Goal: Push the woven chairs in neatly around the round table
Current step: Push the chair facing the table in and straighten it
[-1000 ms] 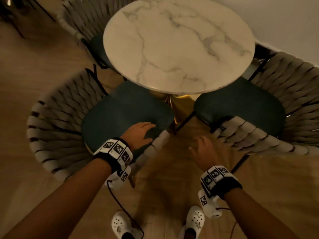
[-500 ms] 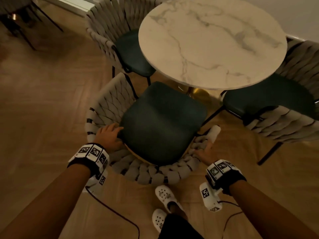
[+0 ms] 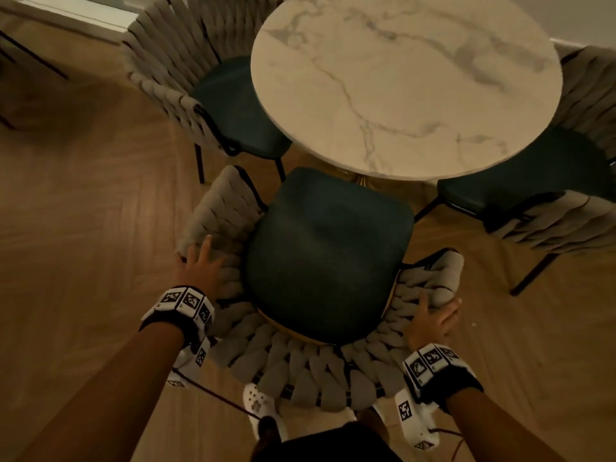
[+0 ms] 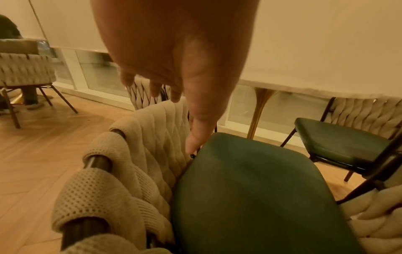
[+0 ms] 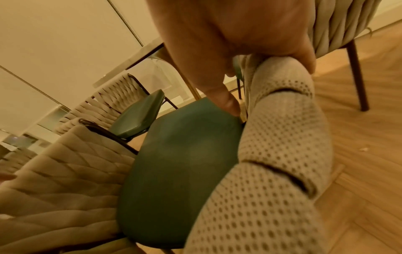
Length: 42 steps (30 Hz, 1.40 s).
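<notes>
The round marble table (image 3: 400,78) fills the top of the head view. Just before me stands a woven chair (image 3: 300,371), its green seat (image 3: 326,255) reaching the table's near edge. My left hand (image 3: 200,265) lies on the left side of its woven back, fingers spread and fairly straight and the thumb (image 4: 195,134) pointing down beside the seat. My right hand (image 3: 430,320) grips the right arm of the back, thumb (image 5: 226,101) inside and fingers curled over the outer rim. A second woven chair (image 3: 173,71) sits at the far left and a third (image 3: 566,221) at the right, both partly under the table.
My feet in white clogs (image 3: 260,405) stand right behind the near chair. A thin cable (image 3: 216,395) trails from the left wrist. The table's gold pedestal (image 4: 259,106) is under the top. Another woven chair (image 4: 23,72) with a seated person stands far off left.
I have stepped from between the chairs to behind the near one. Both hands moved from its right arm onto its two sides, and the chair now faces the table squarely.
</notes>
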Each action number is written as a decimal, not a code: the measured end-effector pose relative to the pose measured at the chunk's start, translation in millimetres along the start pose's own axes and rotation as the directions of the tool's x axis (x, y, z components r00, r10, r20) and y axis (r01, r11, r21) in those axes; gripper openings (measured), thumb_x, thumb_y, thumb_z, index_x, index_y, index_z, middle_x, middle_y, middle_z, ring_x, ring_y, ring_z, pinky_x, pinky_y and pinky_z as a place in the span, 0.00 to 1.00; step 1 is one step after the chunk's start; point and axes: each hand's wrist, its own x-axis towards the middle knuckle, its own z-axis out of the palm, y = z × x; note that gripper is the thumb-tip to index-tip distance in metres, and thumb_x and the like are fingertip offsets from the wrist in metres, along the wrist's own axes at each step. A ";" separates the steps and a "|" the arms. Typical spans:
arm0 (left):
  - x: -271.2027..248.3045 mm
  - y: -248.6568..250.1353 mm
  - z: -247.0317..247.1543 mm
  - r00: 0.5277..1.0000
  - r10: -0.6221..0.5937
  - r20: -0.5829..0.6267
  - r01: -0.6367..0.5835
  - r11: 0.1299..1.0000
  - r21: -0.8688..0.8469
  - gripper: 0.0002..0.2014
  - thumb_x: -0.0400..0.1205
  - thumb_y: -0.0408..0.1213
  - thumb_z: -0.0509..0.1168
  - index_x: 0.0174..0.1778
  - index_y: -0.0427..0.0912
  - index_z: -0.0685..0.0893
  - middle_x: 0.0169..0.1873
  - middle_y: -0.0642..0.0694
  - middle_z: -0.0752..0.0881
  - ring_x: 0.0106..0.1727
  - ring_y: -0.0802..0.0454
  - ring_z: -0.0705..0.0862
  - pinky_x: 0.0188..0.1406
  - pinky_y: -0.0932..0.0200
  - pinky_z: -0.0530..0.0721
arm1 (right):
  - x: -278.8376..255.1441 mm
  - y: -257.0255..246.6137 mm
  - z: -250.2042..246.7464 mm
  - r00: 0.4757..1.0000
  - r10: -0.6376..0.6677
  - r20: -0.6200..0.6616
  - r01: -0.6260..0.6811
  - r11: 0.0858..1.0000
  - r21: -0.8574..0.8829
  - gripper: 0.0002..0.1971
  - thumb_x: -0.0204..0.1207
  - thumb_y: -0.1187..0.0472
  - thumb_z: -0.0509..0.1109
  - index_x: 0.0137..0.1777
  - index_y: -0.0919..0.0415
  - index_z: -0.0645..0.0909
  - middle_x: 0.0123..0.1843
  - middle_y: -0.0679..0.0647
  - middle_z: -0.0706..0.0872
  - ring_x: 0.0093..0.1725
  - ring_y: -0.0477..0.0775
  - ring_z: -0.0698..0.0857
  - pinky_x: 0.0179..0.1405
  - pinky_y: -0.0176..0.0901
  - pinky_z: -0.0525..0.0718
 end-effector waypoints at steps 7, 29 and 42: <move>21.3 -45.1 18.0 0.987 0.151 0.056 -0.150 0.988 -0.034 0.24 0.84 0.51 0.57 0.76 0.62 0.62 0.83 0.42 0.40 0.82 0.30 0.43 0.80 0.31 0.51 | -55.4 -16.7 16.8 0.989 -0.081 0.126 0.114 0.951 -0.288 0.25 0.79 0.57 0.60 0.76 0.50 0.62 0.84 0.62 0.43 0.80 0.73 0.42 0.75 0.78 0.55; 9.5 -36.2 90.7 0.538 0.839 -0.081 -0.799 0.539 0.267 0.26 0.50 0.45 0.83 0.44 0.59 0.86 0.29 0.57 0.92 0.32 0.55 0.91 0.37 0.57 0.89 | -158.4 -87.0 98.5 0.707 -0.505 0.496 0.676 0.689 -0.262 0.20 0.79 0.52 0.60 0.70 0.49 0.64 0.59 0.59 0.86 0.56 0.63 0.84 0.55 0.54 0.83; 14.4 -46.8 90.1 0.660 0.740 -0.128 -0.703 0.669 0.244 0.31 0.44 0.35 0.85 0.43 0.57 0.89 0.28 0.52 0.93 0.36 0.48 0.92 0.41 0.45 0.89 | -149.5 -100.8 105.2 0.593 -0.595 0.542 0.796 0.534 -0.284 0.25 0.78 0.49 0.62 0.71 0.53 0.61 0.63 0.63 0.83 0.60 0.67 0.81 0.59 0.59 0.79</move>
